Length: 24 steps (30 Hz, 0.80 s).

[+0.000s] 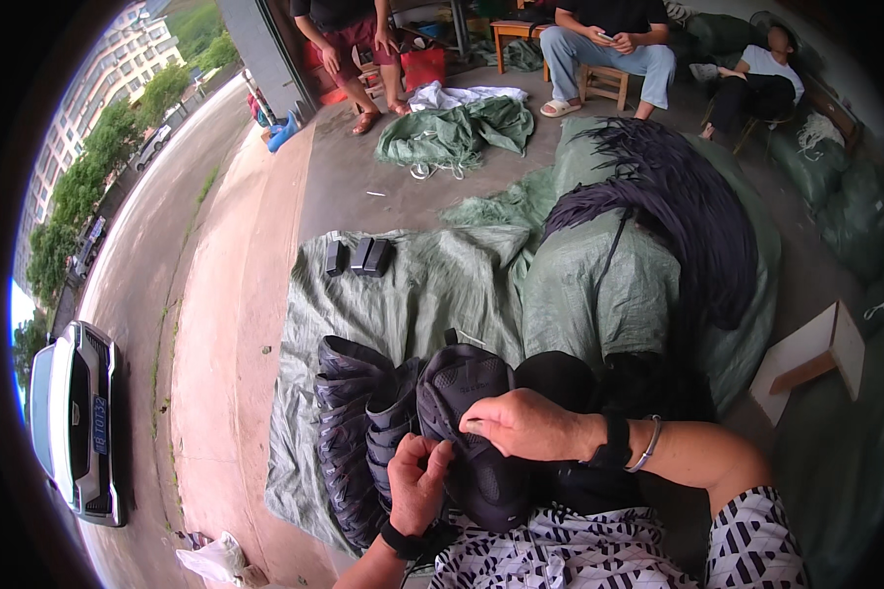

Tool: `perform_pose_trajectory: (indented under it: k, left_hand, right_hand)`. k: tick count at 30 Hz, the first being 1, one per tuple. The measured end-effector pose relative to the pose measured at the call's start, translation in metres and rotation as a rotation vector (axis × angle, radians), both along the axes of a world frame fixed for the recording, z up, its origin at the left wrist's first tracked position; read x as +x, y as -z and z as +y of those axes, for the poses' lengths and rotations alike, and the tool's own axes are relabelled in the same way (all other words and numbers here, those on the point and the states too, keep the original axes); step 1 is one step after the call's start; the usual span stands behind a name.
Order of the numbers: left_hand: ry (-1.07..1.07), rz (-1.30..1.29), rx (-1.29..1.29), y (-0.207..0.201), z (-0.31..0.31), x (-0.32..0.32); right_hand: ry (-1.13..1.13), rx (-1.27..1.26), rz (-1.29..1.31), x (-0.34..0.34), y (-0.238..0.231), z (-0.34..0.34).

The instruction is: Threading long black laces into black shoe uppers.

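A black shoe upper (467,381) with a heel or tongue loop lies close before my lap, its opening and front facing up. Over it my right hand (535,424) is closed in a pinch, fingertips at the shoe's middle. Beside its lower left side my left hand (417,483) pinches too, thumb against forefinger. Anything thin and dark between the fingers blends with the shoe. Just left stand nested rows of similar black shoe uppers (346,442). A thick bundle of long dark laces (697,211) drapes over a stuffed green sack (599,285) ahead.
A green woven sheet (432,290) spreads beneath, with small black boxes (368,257) on it. A white-faced board piece (815,358) stands at right. Several people sit at the back near a heap of green cloth (457,133). A parked car (79,422) is outside, left.
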<state>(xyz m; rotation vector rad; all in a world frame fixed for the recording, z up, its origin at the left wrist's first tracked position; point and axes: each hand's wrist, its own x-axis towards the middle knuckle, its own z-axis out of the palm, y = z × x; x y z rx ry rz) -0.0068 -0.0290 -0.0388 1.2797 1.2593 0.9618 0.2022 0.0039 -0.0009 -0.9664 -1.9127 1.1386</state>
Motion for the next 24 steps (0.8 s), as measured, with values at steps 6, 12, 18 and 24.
perform_pose_trajectory:
  k: [6,12,18,24]
  left_hand:
    - [0.021,0.489,0.457,-0.022,0.006,0.015]
    - [0.170,0.463,0.424,-0.028,0.014,0.001]
    - [0.196,0.352,0.307,-0.034,0.016,-0.009]
    - [0.492,0.831,0.730,-0.069,0.044,-0.012]
  right_hand:
    - [-0.162,-0.367,0.006,-0.006,-0.002,0.014]
    - [-0.305,-0.625,0.154,0.007,0.010,0.014]
    - [-0.239,-0.336,-0.170,-0.002,-0.005,0.010]
    - [-0.143,0.148,-0.404,-0.014,-0.014,0.001]
